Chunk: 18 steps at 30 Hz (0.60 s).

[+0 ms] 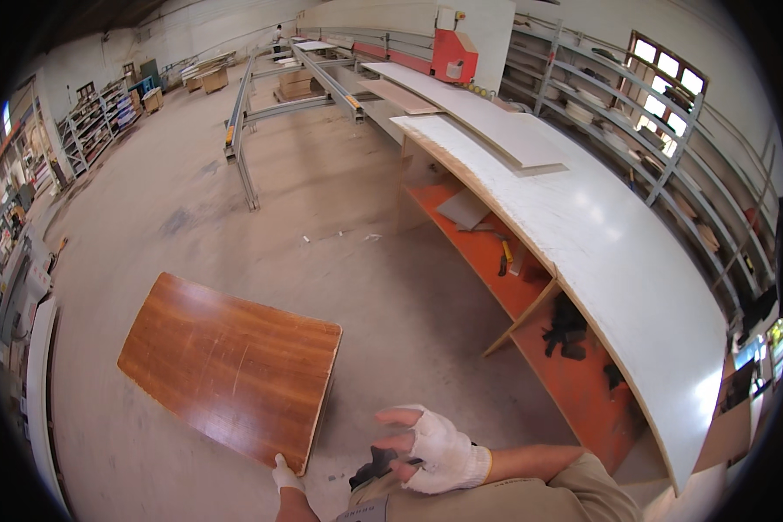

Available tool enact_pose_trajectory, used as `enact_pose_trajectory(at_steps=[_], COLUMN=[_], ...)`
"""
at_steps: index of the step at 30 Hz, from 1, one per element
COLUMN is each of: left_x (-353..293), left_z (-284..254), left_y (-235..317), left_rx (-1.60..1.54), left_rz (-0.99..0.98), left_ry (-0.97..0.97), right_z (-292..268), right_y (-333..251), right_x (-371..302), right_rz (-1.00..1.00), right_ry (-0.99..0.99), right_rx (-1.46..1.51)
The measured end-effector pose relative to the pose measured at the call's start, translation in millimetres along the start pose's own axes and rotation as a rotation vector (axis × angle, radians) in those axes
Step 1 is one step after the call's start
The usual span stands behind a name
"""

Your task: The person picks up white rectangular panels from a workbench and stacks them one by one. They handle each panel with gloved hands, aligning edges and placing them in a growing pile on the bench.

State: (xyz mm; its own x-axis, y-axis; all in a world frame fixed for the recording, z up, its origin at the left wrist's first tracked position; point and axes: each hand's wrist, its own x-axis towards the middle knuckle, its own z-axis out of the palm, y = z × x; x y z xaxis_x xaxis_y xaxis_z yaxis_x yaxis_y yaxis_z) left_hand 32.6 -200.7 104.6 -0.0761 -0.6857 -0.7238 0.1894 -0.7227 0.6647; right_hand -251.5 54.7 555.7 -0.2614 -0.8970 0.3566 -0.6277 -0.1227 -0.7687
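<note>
A brown wood-grain board [235, 365] with worn, pale edges lies level at the lower left; what is under it is hidden. My left hand [285, 473], in a white glove, grips its near right corner, thumb on top and the other fingers out of sight. In front of my body, my right hand [444, 452] wears a white glove that leaves the fingers bare. Its fingers point left and stand apart, with nothing visibly held. Just beyond them shows a dark thing [372, 465] that I cannot make out.
A long white-topped workbench [600, 235] curves along my right, with orange shelves [470, 248] below holding tools and dark items. Panels [496, 130] lie at its far end beside a red machine [455, 56]. Metal rails [240, 113] stand ahead; racks [622, 113] line the right wall.
</note>
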Motion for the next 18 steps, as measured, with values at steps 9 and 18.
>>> enact_pose_trajectory(at_steps=[9, 18], left_x=[-10, -11], left_z=[5, 9], left_y=[5, 9], left_rx=[0.044, -0.043], left_rz=[0.039, 0.017], left_ry=[0.024, -0.003], right_z=[8, 15], right_y=[-4, -8], right_x=[4, 6], right_rz=[0.007, 0.025], right_ry=[-0.016, -0.025], right_rx=[-0.008, 0.037])
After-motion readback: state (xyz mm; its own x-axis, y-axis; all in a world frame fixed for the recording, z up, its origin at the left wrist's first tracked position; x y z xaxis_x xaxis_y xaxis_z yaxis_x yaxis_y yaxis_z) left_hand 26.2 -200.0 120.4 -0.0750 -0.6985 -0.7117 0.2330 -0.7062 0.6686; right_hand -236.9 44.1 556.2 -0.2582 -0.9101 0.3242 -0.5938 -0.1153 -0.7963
